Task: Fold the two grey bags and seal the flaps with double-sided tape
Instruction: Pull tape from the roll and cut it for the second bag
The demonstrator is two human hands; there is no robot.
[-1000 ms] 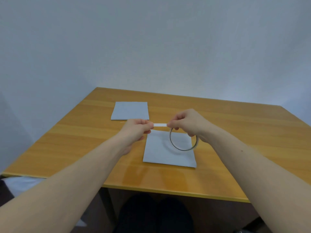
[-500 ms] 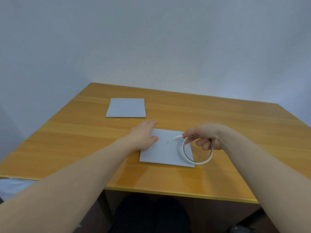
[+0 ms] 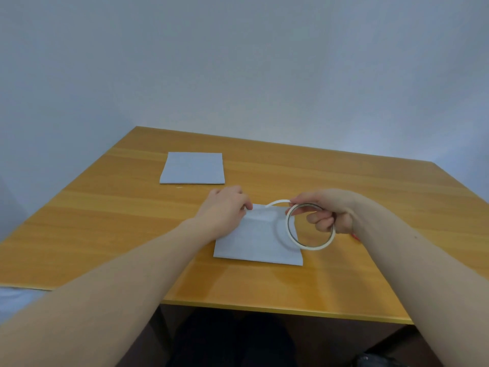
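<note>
Two folded grey bags lie flat on the wooden table. The far bag sits toward the far left corner, untouched. The near bag lies close to the near edge, about mid-table. Left hand rests on its far left corner, fingers curled down onto the bag. Right hand grips the tape roll over the bag's right edge, thumb and forefinger pinching it; a white tape strip arcs from roll to bag near the left fingertips.

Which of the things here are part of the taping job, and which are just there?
In use:
near grey bag
far grey bag
tape roll
pulled tape strip
left hand
right hand

Just there:
wooden table
</note>
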